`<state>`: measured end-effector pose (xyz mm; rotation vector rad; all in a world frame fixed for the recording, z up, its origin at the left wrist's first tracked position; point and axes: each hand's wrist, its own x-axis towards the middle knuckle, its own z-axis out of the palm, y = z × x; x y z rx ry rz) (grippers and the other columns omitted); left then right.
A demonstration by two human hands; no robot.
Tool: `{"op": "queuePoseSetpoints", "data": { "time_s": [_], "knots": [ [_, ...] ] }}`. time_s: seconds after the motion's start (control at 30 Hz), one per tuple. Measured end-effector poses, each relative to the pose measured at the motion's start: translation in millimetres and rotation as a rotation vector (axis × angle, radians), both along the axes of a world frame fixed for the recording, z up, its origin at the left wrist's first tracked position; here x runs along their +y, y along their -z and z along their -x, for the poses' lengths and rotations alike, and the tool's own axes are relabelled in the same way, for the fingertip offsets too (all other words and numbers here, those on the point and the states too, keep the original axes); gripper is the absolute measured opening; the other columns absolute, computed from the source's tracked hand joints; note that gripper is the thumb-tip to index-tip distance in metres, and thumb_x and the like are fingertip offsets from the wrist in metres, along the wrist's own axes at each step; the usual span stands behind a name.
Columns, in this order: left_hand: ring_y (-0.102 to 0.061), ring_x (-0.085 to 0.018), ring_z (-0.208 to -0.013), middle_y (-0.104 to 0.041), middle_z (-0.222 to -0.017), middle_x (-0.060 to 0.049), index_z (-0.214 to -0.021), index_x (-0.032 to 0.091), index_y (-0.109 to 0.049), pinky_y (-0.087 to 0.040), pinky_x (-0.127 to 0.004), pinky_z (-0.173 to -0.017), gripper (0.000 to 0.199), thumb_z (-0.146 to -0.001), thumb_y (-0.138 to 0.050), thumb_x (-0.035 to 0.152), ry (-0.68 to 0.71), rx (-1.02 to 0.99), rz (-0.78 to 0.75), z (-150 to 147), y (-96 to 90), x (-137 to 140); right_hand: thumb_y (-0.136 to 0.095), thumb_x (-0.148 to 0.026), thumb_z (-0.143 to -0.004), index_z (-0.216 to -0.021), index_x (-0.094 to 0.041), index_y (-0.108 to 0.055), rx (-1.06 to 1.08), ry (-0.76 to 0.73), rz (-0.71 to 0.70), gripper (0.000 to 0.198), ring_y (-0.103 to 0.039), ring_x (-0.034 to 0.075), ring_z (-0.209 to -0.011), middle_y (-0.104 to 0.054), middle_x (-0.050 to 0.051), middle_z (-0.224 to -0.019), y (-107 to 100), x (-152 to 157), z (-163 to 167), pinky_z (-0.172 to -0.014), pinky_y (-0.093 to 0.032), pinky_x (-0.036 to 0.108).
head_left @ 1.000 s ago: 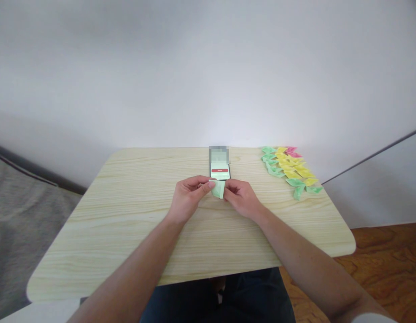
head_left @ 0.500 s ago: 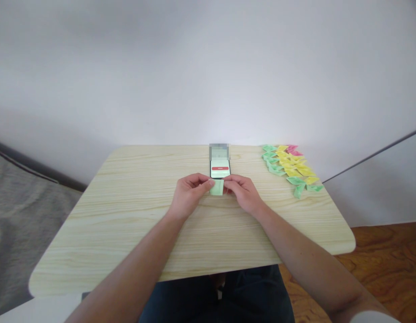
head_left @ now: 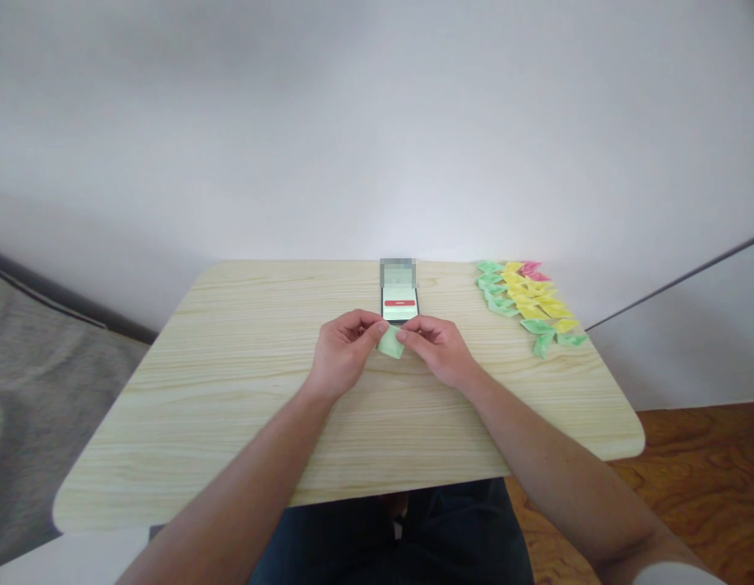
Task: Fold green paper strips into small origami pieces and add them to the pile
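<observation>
A small piece of light green paper is held between my two hands, just above the middle of the table. My left hand pinches its upper left edge between thumb and forefinger. On the other side, my right hand grips the upper right edge, its thumb lying over the front. The paper hangs slightly tilted, and its back is hidden. Right behind my fingertips lies a phone with a lit screen and a red bar on it.
Several folded paper pieces lie at the table's right side: green ones, yellow ones and a pink one. The pale wooden table meets a white wall at the back. Grey cloth is at the left.
The green paper has turned from squarely upright to tilted between my fingers. My right thumb has moved left over its front, and the fingertips have come closer together.
</observation>
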<state>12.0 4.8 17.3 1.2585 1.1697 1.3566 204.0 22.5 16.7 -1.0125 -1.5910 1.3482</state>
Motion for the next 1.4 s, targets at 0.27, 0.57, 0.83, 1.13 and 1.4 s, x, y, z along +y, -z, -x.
{"op": "queuePoseSetpoints", "data": {
  "time_s": [0.27,0.57,0.83,1.13,1.4],
  "knots": [
    [-0.064,-0.015,-0.074,-0.073,-0.084,-0.003,-0.11,0.019,-0.074,-0.048,-0.027,-0.069,0.033,-0.083,-0.078,0.038,0.07,-0.07,0.014,-1.0,-1.6,-0.3,-0.073,-0.047,-0.086,-0.072,-0.02,-0.07,-0.012,0.028,0.036,0.031,-0.055,0.014,-0.064,-0.067,0.001,-0.069,-2.3,3.2,-0.6,-0.062,-0.042,0.028],
    [-0.064,-0.018,-0.081,-0.076,-0.095,-0.005,-0.096,0.022,-0.081,-0.049,-0.03,-0.074,0.019,-0.079,-0.081,0.031,0.052,0.107,-0.068,0.5,1.4,-2.4,-0.077,-0.048,-0.081,-0.071,-0.019,-0.073,0.115,0.058,0.145,0.031,-0.062,0.014,-0.063,-0.07,0.002,-0.066,-5.6,7.1,-0.6,-0.067,-0.052,0.03],
    [-0.062,-0.016,-0.077,-0.074,-0.089,-0.004,-0.1,0.022,-0.079,-0.047,-0.028,-0.068,0.024,-0.078,-0.082,0.03,0.143,0.018,-0.023,-0.1,-0.3,-3.8,-0.081,-0.043,-0.077,-0.074,-0.019,-0.073,0.159,0.022,0.184,0.025,-0.063,0.014,-0.064,-0.07,0.001,-0.069,-2.8,7.2,-1.3,-0.069,-0.053,0.03],
    [-0.061,-0.015,-0.077,-0.072,-0.084,-0.003,-0.095,0.021,-0.078,-0.046,-0.028,-0.069,0.017,-0.081,-0.081,0.03,0.253,-0.014,-0.012,0.1,-2.6,-4.1,-0.077,-0.04,-0.079,-0.068,-0.019,-0.069,0.158,0.048,0.192,0.025,-0.061,0.014,-0.062,-0.068,0.001,-0.064,-2.6,8.7,-3.6,-0.066,-0.05,0.028],
    [-0.067,-0.019,-0.083,-0.075,-0.089,-0.006,-0.097,0.02,-0.076,-0.05,-0.031,-0.074,0.019,-0.083,-0.08,0.031,0.267,0.001,-0.016,0.9,-1.1,-4.1,-0.079,-0.035,-0.078,-0.069,-0.019,-0.068,0.161,-0.027,0.148,0.022,-0.056,0.012,-0.06,-0.064,-0.002,-0.064,0.1,8.3,-4.9,-0.062,-0.045,0.027]
  ]
}}
